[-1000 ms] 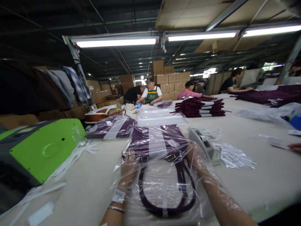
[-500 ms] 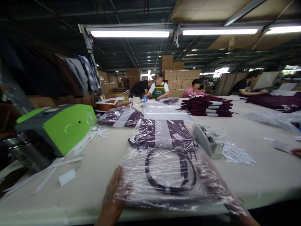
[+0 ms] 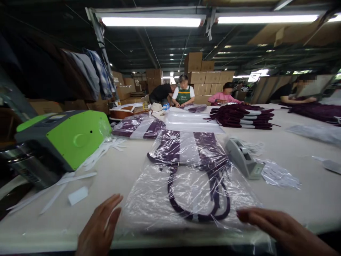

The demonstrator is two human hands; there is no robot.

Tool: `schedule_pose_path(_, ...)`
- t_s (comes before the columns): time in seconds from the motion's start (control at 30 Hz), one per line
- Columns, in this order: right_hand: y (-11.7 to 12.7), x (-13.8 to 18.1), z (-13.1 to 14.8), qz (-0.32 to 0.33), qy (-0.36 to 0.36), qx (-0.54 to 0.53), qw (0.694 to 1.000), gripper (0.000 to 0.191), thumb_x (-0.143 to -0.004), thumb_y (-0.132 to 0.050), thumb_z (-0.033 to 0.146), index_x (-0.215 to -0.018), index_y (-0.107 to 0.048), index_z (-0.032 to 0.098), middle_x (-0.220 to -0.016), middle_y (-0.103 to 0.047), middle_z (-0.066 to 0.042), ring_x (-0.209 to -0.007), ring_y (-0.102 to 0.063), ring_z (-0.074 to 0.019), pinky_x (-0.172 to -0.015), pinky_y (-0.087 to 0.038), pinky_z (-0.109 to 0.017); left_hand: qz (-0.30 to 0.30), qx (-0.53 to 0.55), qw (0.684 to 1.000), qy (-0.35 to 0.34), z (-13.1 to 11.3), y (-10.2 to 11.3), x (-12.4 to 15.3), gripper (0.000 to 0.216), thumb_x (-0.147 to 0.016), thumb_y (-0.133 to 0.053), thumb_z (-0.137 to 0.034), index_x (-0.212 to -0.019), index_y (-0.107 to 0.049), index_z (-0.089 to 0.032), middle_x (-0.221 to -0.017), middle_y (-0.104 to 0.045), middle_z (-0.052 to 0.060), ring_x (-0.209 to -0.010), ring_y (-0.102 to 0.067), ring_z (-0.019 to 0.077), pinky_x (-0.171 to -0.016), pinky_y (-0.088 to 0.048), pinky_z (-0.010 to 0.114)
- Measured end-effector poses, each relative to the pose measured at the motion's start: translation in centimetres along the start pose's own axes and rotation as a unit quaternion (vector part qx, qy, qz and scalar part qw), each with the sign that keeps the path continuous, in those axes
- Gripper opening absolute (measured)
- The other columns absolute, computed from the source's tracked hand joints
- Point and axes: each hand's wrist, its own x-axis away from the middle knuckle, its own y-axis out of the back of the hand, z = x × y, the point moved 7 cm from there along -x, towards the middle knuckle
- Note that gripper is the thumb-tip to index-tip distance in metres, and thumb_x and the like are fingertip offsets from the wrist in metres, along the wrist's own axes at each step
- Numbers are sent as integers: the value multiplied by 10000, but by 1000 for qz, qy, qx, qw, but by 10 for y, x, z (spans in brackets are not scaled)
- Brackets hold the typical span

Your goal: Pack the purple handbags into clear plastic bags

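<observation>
A clear plastic bag [image 3: 149,199] lies flat on the table in front of me, its lower part near the front edge. Inside is a folded dark purple garment [image 3: 170,145] with a pale band across its middle and long straps looped towards me. To the left of the bag is my left hand [image 3: 98,227], empty, thumb apart from the fingers. My right hand [image 3: 282,225] reaches in over the bag's lower right corner, fingers stretched out and nothing in them. Whether it touches the plastic I cannot tell.
A grey tape dispenser [image 3: 243,158] stands right of the bag, beside small clear packets [image 3: 279,174]. At left are a green machine [image 3: 80,138], a metal flask [image 3: 29,167] and white strips [image 3: 101,151]. Purple garments [image 3: 242,115] are stacked behind. Several people work across the table.
My left hand has come off the bag and moved left. The right hand has risen into fuller view. The bag's lower part now lies flatter and wider, with the straps more spread.
</observation>
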Motion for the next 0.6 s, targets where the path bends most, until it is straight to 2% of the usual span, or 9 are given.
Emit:
schedule_pose_path(0.07,12,-56,33,-40,42,-14,998,532,-966,-400,585,-1272,-702,272,-1321,-673,-70,-1233,-623,-307,-1074,-489,-480,13,12,998,-62,-40,-20,-58,430,-1002,-410,-434,-1331,-595,-228,-1434,-586,84,-1375,-492,255,-1131,-431,458)
schedule_pose_path(0.13,9,-111,67,-96,106,32,989,567,-998,-354,551,-1425,-564,241,-1475,-539,-79,-1376,-490,-298,-1150,-383,-525,50,-8,994,-100,-74,-56,-105,489,-1007,-385,-462,-1377,-571,-202,-1511,-506,115,-1462,-369,287,-1174,-348,513)
schedule_pose_path(0.23,-20,-176,95,-145,160,151,965,618,-1014,-342,530,-1523,-415,188,-1586,-371,-102,-1506,-260,-283,-1224,-183,-569,111,-56,990,-60,-89,-118,-153,614,-996,-378,-509,-1491,-437,-151,-1617,-311,163,-1520,-222,321,-1216,-201,559)
schedule_pose_path(0.3,-43,-205,91,-145,160,207,954,682,-1006,-353,567,-1553,-341,159,-1620,-290,-110,-1529,-178,-276,-1234,-124,-570,131,-74,989,4,-79,-150,-172,707,-984,-362,-540,-1533,-339,-95,-1634,-231,206,-1530,-170,341,-1212,-168,570)
schedule_pose_path(0.37,-61,-224,76,-134,138,236,952,740,-988,-373,610,-1549,-340,129,-1626,-267,-122,-1530,-165,-292,-1235,-96,-576,166,-68,980,86,-58,-176,-185,783,-972,-333,-565,-1542,-268,-33,-1629,-205,248,-1530,-156,358,-1200,-189,558)
schedule_pose_path(0.47,-78,-239,47,-106,101,245,958,780,-970,-389,641,-1536,-370,104,-1615,-285,-142,-1522,-183,-329,-1230,-90,-588,240,-37,956,167,-30,-204,-200,855,-941,-311,-616,-1497,-300,33,-1535,-378,312,-1442,-368,391,-1127,-330,506)
schedule_pose_path(0.53,-83,-242,36,-93,91,240,962,788,-965,-391,647,-1543,-362,112,-1615,-284,-138,-1522,-178,-337,-1230,-92,-586,260,-23,949,177,-18,-211,-212,862,-901,-350,-654,-1456,-374,5,-1447,-499,309,-1336,-497,416,-1045,-404,511)
schedule_pose_path(0.6,-82,-244,33,-80,86,231,966,793,-956,-403,655,-1549,-355,132,-1621,-269,-122,-1523,-169,-341,-1233,-88,-584,262,0,949,178,-10,-215,-225,818,-858,-416,-663,-1401,-448,-51,-1411,-548,279,-1300,-525,425,-1009,-421,509)
